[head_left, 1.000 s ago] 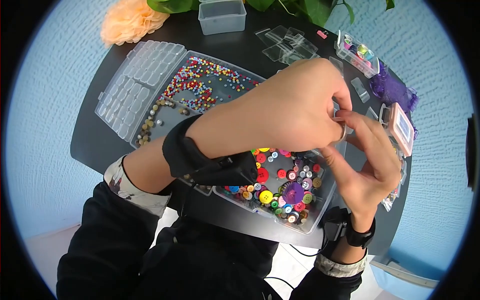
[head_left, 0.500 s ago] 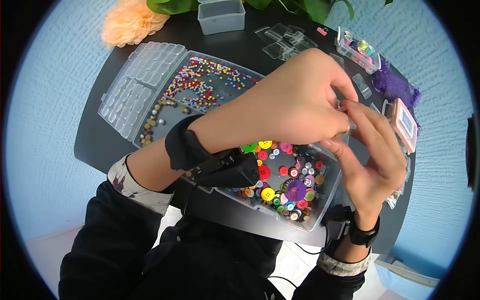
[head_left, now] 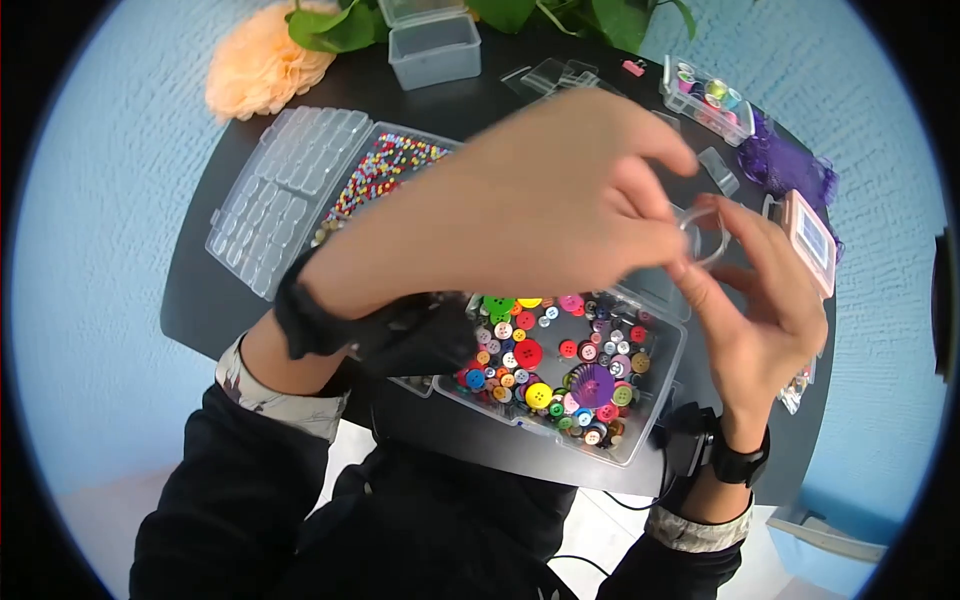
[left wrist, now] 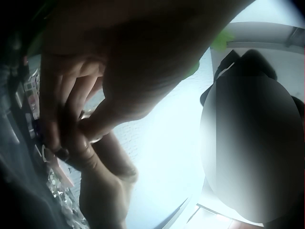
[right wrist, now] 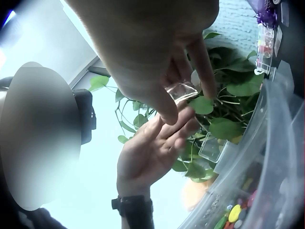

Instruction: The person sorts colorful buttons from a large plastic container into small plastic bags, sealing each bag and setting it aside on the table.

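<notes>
A clear ring-shaped piece (head_left: 726, 238) is pinched between the thumb and index finger of my right hand (head_left: 768, 315), held up over the right of the table. My left hand (head_left: 560, 200), blurred, reaches across from the left. Its thumb tip is right at the ring's near side, and its other fingers are extended apart. In the right wrist view the clear piece (right wrist: 183, 91) shows beside the left hand's loosely bent fingers (right wrist: 178, 131). Below the hands stands a clear box (head_left: 652, 425) of mixed buttons (head_left: 538, 395), partly hidden by the left forearm.
Small colored beads (head_left: 380, 175) lie in a box behind the left arm, beside its compartmented lid (head_left: 270, 215). Farther back are a clear container (head_left: 435, 60), flat clear pieces (head_left: 550, 78) and a thread spool box (head_left: 708, 105). A purple mesh bag (head_left: 785, 165) and pink-lidded case (head_left: 808, 245) lie right.
My left hand has drawn left and its fingers have spread from the clear ring, which now shows more fully. My right hand keeps its pinch and has shifted slightly right.
</notes>
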A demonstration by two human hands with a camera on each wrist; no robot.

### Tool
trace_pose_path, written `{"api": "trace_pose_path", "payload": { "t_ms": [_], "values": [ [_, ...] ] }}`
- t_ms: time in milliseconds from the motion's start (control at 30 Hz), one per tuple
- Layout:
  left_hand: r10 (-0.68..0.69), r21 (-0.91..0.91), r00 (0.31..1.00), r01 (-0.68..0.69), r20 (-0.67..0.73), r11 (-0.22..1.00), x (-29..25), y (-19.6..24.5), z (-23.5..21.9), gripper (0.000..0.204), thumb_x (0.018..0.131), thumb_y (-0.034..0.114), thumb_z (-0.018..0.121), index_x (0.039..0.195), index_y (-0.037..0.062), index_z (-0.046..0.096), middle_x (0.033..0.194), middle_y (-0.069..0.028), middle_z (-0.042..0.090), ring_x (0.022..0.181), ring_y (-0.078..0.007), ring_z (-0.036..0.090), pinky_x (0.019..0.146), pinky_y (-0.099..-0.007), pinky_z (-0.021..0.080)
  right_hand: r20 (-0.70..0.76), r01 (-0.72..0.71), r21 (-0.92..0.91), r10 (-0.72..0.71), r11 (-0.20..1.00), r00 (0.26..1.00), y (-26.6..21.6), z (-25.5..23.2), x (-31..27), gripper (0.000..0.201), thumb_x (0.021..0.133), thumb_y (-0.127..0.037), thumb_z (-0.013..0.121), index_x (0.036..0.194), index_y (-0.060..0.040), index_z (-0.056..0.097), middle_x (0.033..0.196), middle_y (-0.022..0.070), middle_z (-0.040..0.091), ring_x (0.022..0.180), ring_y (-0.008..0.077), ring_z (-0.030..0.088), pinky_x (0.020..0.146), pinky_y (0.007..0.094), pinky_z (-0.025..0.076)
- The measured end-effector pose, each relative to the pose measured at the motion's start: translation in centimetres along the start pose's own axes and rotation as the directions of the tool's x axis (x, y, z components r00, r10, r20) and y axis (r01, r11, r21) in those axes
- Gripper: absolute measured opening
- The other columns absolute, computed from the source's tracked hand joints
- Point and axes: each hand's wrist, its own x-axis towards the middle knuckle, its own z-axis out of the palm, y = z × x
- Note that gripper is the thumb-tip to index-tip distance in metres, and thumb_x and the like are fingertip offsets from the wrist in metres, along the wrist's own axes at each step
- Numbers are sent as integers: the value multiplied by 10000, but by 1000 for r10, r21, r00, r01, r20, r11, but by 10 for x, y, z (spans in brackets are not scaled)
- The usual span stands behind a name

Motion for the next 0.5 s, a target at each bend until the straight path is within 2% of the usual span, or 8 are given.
{"api": "trace_pose_path", "payload": {
  "t_ms": [100, 133, 200, 233, 300, 367, 433, 500],
  "values": [
    [-254, 284, 967, 241, 9, 928, -20, 27, -18, 240, 869, 63, 693, 1096, -13, 676, 968, -126, 730, 879, -206, 717, 795, -296, 566, -50, -168, 136, 176, 976, 983, -1, -9, 4, 454, 762, 14, 808, 1188, 58, 656, 1114, 168, 684, 1003, 225, 665, 737, 315, 601],
    [-254, 302, 967, 237, 20, 923, -28, 23, -19, 240, 869, 63, 693, 1096, -13, 676, 968, -126, 730, 879, -206, 717, 795, -296, 566, -97, -194, 333, 238, 923, 966, 4, -7, 3, 388, 783, 31, 786, 1154, 52, 674, 1041, 119, 688, 942, 170, 665, 687, 257, 598],
    [-20, 473, 922, -180, 386, 863, -48, 9, -18, 133, 831, 27, 670, 957, 0, 703, 929, -132, 703, 869, -292, 695, 763, -374, 554, -69, -226, 412, 278, 883, 958, 9, -12, 2, 379, 799, 16, 779, 1160, 51, 672, 1044, 122, 686, 950, 174, 664, 692, 271, 601],
    [-25, 480, 923, -177, 384, 859, -55, 11, -17, 133, 831, 27, 670, 957, 0, 703, 929, -132, 703, 869, -292, 695, 763, -374, 554, -31, -260, 473, 311, 842, 950, 10, -15, 1, 370, 815, 2, 772, 1167, 50, 669, 1047, 125, 685, 959, 179, 663, 697, 285, 604],
    [-191, 593, 819, -210, 541, 778, -61, 18, -15, 116, 796, 21, 661, 904, -15, 684, 903, -149, 670, 884, -354, 650, 755, -439, 524, -12, -238, 490, 280, 839, 960, 11, -16, 0, 362, 838, -21, 759, 1180, 47, 663, 1057, 129, 681, 968, 185, 662, 708, 308, 608],
    [-197, 613, 804, -244, 561, 751, -59, 17, -11, 75, 788, 13, 649, 851, -19, 672, 881, -151, 670, 877, -347, 656, 763, -435, 522, 36, -259, 524, 282, 812, 959, 9, -12, -1, 369, 841, -13, 752, 1194, 40, 659, 1056, 127, 677, 976, 183, 658, 708, 299, 606],
    [-221, 524, 724, -222, 654, 822, -55, 9, -4, 100, 782, 14, 647, 875, -15, 668, 905, -142, 661, 885, -348, 650, 766, -436, 519, 35, -238, 521, 259, 820, 965, 9, -10, -2, 358, 844, 0, 742, 1190, 42, 657, 1052, 116, 674, 979, 170, 655, 704, 276, 603],
    [-202, 504, 726, -225, 657, 834, -51, 0, 5, 114, 789, 22, 649, 897, -12, 664, 902, -135, 650, 886, -345, 647, 762, -438, 517, 83, -224, 463, 210, 858, 974, 9, -8, -4, 346, 834, 20, 739, 1171, 37, 662, 1045, 97, 669, 978, 152, 650, 699, 247, 596]
  ]
}}
